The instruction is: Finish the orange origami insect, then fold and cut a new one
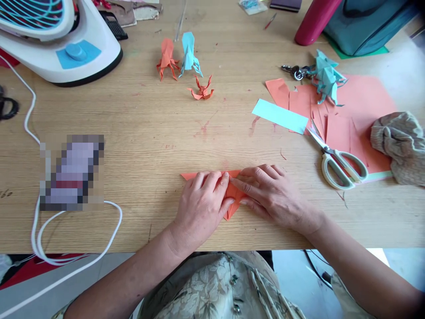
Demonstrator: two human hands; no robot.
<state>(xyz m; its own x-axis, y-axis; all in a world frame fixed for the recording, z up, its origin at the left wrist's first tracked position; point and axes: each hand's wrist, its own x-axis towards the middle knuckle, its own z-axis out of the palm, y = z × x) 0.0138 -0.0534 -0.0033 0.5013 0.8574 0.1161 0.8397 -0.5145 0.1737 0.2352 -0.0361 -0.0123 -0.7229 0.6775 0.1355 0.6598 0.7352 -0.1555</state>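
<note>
A folded piece of orange origami paper [233, 204] lies on the wooden table near its front edge, a triangular tip pointing toward me. My left hand [203, 204] covers its left part, fingers bent and pressed onto the paper, thumb near the middle. From the other side my right hand [275, 195] holds the paper down, its index finger and thumb at the central fold. The fingertips of both hands nearly meet there. Much of the paper is hidden beneath them; a pointed corner shows at the far left.
Scissors [341, 166] lie right, by orange sheets [368, 95] and a light-blue strip [280, 116]. Folded paper figures [188, 53] stand at the back. A blurred phone-like object [71, 173] and a white cable [121, 217] are left, below a white fan [89, 53]. A pink bottle [315, 22] stands back right.
</note>
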